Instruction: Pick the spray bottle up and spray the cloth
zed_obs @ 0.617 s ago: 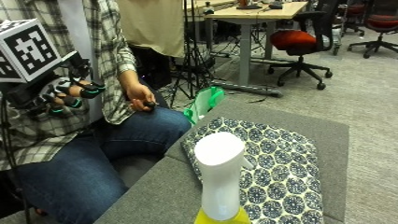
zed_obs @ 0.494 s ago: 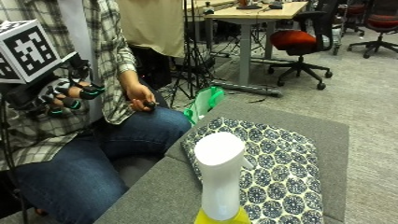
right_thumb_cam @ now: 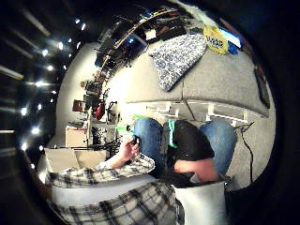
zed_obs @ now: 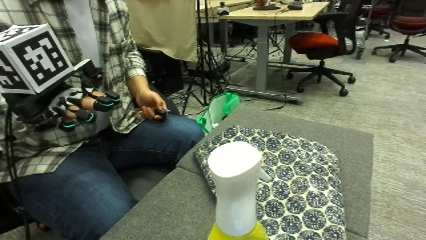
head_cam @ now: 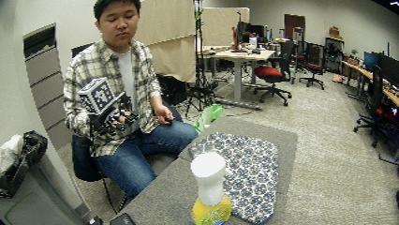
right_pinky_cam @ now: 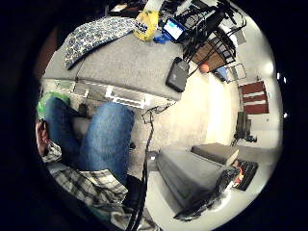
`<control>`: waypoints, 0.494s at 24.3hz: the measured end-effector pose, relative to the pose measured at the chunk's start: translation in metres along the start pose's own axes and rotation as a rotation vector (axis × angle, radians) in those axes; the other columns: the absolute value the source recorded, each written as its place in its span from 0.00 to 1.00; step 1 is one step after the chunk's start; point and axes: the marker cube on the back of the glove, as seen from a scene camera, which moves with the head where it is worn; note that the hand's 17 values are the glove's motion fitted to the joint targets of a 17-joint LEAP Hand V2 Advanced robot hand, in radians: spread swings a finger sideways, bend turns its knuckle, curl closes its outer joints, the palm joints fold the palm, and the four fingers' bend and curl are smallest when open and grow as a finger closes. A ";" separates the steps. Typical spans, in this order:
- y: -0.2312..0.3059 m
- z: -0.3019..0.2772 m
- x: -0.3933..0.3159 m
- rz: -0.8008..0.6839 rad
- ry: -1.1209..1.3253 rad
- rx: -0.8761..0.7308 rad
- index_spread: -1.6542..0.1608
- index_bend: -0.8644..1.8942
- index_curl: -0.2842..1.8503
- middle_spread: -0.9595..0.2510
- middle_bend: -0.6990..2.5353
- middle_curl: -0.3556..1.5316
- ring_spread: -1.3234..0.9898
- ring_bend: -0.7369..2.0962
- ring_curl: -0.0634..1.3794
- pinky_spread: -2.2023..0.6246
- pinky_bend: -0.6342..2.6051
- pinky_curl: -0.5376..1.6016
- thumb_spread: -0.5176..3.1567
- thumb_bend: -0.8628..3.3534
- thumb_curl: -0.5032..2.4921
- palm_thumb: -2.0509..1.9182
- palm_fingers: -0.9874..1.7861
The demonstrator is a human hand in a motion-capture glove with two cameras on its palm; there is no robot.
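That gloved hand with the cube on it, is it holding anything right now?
No. The gloved right hand is raised near the person's chest with its fingers loosely curled around nothing. The spray bottle stands untouched on the table, beside the patterned cloth.

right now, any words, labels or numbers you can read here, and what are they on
Nothing reads as text.
Bottle: the yellow label has dark print, too blurred to read.
Cloth: a printed pattern only, no words.
Small screen on the table: lit, too small to read.
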 end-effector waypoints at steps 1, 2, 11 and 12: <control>-0.008 0.000 0.003 0.003 0.001 0.007 0.72 0.39 0.23 0.73 0.27 0.26 0.63 0.36 0.14 0.84 0.32 0.32 0.41 0.25 0.24 0.63 0.42; -0.018 0.000 0.006 0.009 -0.001 0.015 0.72 0.39 0.24 0.73 0.27 0.26 0.63 0.36 0.14 0.84 0.32 0.32 0.42 0.25 0.25 0.63 0.42; -0.130 0.004 0.055 0.097 -0.179 0.155 0.73 0.36 0.24 0.74 0.27 0.28 0.63 0.38 0.17 0.84 0.34 0.33 0.43 0.24 0.27 0.65 0.41; -0.143 0.005 0.061 0.106 -0.219 0.175 0.73 0.36 0.24 0.74 0.27 0.28 0.63 0.38 0.17 0.84 0.34 0.33 0.43 0.24 0.27 0.65 0.41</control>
